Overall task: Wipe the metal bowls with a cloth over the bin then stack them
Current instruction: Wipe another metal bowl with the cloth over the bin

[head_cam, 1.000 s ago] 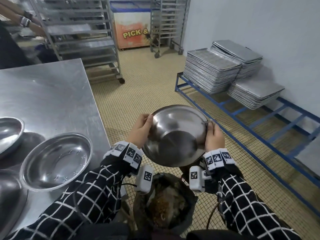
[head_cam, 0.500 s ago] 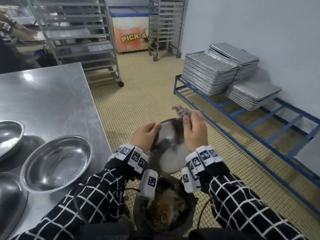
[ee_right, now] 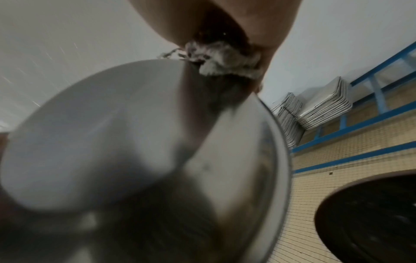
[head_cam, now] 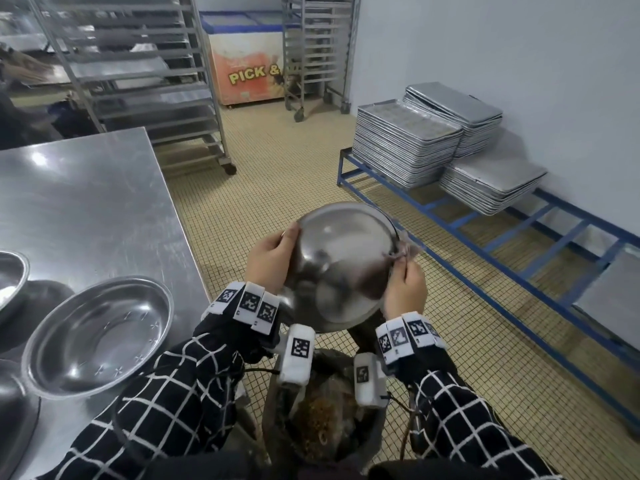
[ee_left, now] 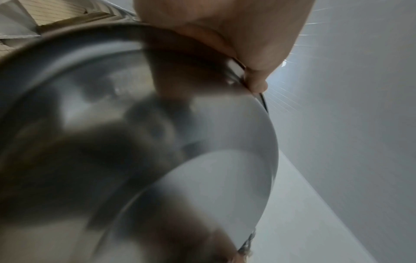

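Observation:
A round metal bowl (head_cam: 341,268) is held over the dark bin (head_cam: 322,420), turned so its convex underside faces me. My left hand (head_cam: 268,263) grips the bowl's left rim; in the left wrist view the fingers (ee_left: 254,74) curl over the edge of the bowl (ee_left: 157,142). My right hand (head_cam: 403,284) pinches a frayed grey cloth (head_cam: 405,251) against the bowl's right rim. The right wrist view shows that cloth (ee_right: 227,60) bunched in the fingers, touching the bowl (ee_right: 146,151).
Steel table (head_cam: 86,209) at left carries an empty metal bowl (head_cam: 98,336) and parts of two more at the left edge. Blue floor rack (head_cam: 485,244) with stacked trays (head_cam: 405,147) runs along the right wall. Wheeled tray racks (head_cam: 138,81) stand behind.
The bowl has been flipped from inside-facing to underside-facing me. The right hand, which lifted the cloth above the bowl half a second ago, has brought it to the right rim.

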A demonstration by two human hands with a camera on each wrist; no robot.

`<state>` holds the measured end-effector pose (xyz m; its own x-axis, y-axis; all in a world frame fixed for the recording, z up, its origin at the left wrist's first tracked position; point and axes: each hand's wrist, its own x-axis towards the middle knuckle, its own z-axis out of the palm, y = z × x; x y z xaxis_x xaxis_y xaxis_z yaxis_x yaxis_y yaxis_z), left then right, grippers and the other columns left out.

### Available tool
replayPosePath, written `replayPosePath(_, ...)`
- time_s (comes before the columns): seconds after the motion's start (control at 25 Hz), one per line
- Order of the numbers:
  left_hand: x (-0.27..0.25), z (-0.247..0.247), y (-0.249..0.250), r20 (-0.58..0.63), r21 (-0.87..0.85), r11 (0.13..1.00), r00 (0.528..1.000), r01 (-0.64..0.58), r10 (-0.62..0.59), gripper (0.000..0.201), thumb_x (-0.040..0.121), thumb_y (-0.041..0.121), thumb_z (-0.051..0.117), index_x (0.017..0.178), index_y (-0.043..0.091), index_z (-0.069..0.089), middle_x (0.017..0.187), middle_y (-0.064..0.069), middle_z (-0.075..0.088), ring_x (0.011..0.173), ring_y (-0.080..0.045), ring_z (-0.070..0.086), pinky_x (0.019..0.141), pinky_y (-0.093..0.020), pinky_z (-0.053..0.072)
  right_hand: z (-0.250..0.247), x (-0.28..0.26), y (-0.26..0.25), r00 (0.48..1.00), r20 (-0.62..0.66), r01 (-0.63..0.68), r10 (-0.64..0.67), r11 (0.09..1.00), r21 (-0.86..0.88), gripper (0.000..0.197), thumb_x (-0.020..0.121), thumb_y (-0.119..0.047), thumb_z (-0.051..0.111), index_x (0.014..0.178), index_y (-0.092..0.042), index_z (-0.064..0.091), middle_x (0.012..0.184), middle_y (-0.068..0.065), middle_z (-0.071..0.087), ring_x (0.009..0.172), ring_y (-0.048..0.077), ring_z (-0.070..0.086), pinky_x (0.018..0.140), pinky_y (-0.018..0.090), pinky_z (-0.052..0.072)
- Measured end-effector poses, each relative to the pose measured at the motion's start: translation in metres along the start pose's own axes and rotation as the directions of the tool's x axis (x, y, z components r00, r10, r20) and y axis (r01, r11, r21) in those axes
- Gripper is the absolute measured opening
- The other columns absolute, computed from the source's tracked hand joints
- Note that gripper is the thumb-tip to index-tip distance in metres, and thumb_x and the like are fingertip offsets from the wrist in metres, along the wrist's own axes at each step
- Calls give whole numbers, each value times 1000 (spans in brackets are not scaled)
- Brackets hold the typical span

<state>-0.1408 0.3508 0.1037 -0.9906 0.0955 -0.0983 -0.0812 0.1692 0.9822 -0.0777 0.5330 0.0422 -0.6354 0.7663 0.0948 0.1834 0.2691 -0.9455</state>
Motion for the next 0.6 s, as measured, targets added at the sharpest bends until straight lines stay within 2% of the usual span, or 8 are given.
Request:
replayPosePath(0.08, -1, 0, 2, -22, -7, 1000, 1000, -10, 10, 35, 94, 49, 49, 82, 21, 68, 90, -16, 71, 86, -34, 67, 82, -49, 56, -2, -4, 1, 1000, 5, 13, -13, 1000, -24, 37, 100, -33, 38, 118, -9, 60, 116, 5, 55, 108, 21, 55, 87, 33, 47)
replayPosePath(0.16, -3, 4, 5, -8, 28, 996, 996, -84, 85, 35, 97, 42, 48, 85, 16, 68, 88, -14, 70, 85, -31, 65, 82, -47, 54, 4, -14, -15, 970, 49, 239, -238, 971, -8, 38, 100, -34, 38, 132, -21, 53, 138, 1, 45, 123, 13, 45, 96, 32, 44)
replayPosePath(0.24, -3, 11, 6, 31, 84, 983, 986, -164, 162, 34, 98, 36, 50, 86, 7, 66, 84, -18, 67, 80, -35, 63, 79, -50, 53, 15, -25, -34, 811, 142, 585, -568, 792, -174, 42, 98, -31, 37, 138, -24, 46, 147, 1, 37, 135, 13, 32, 109, 36, 33)
replayPosePath(0.28, -2, 13, 6, 45, 103, 975, 980, -196, 192, 33, 97, 34, 51, 85, 6, 64, 81, -19, 66, 77, -36, 62, 76, -51, 52, 22, -26, -38, 731, 191, 680, -655, 677, -280, 45, 96, -31, 35, 139, -23, 45, 148, 3, 36, 138, 18, 28, 114, 39, 26)
replayPosePath(0.32, -1, 15, 6, 54, 104, 971, 976, -217, 212, 33, 97, 33, 53, 83, 5, 64, 78, -19, 65, 73, -37, 61, 74, -52, 52, 25, -25, -43, 713, 198, 693, -673, 632, -346, 46, 95, -31, 34, 139, -23, 45, 149, 4, 36, 140, 21, 27, 116, 41, 22)
replayPosePath(0.44, 2, 12, 2, 55, 86, 980, 983, -182, 178, 36, 95, 38, 54, 83, 5, 64, 72, -18, 61, 64, -27, 55, 69, -47, 52, 25, -8, -39, 873, 46, 477, -485, 832, -282, 44, 98, -33, 32, 140, -25, 44, 150, -1, 33, 138, 17, 28, 112, 41, 29)
replayPosePath(0.52, 6, 7, -4, 39, 42, 991, 991, -128, 126, 38, 94, 39, 55, 85, 4, 65, 72, -16, 62, 65, -23, 57, 66, -40, 51, 14, 2, -23, 988, -38, 146, -147, 988, -44, 41, 100, -36, 32, 137, -25, 46, 141, -1, 43, 131, 18, 39, 101, 38, 40)
replayPosePath(0.6, 11, 2, -12, 11, 6, 997, 997, -82, 82, 42, 94, 40, 56, 89, 0, 66, 78, -21, 64, 68, -24, 58, 68, -40, 51, 3, 2, -4, 985, -15, -167, 171, 973, 161, 36, 100, -39, 35, 125, -23, 54, 114, -6, 55, 118, 22, 51, 92, 34, 41)
